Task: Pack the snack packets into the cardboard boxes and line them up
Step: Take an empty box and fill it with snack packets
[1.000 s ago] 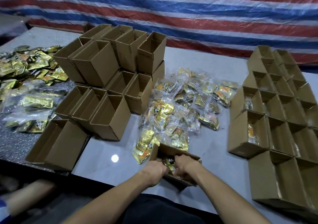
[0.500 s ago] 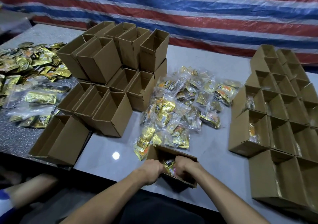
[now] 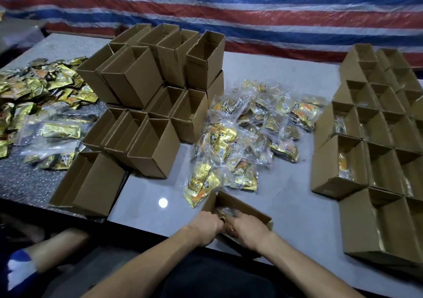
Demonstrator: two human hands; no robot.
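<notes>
An open cardboard box [image 3: 242,205] stands at the table's near edge in front of me. My left hand [image 3: 207,225] and my right hand [image 3: 246,229] are both at its opening, fingers curled around a clear bag of gold snack packets [image 3: 225,213] that sits partly inside the box. A heap of bagged gold packets [image 3: 247,135] lies just beyond the box in the middle of the table. Rows of open boxes [image 3: 377,151] stand lined up on the right, some with packets inside.
A stack of empty boxes [image 3: 148,105] fills the left centre, with one more box [image 3: 88,185] at the near left. Loose gold packets [image 3: 34,96] cover the dark table at far left. Another person's arm [image 3: 45,249] shows lower left. A striped tarp hangs behind.
Both hands have pushed the bag of packets deeper into the box; less of the bag shows above the opening. The view has shifted slightly.
</notes>
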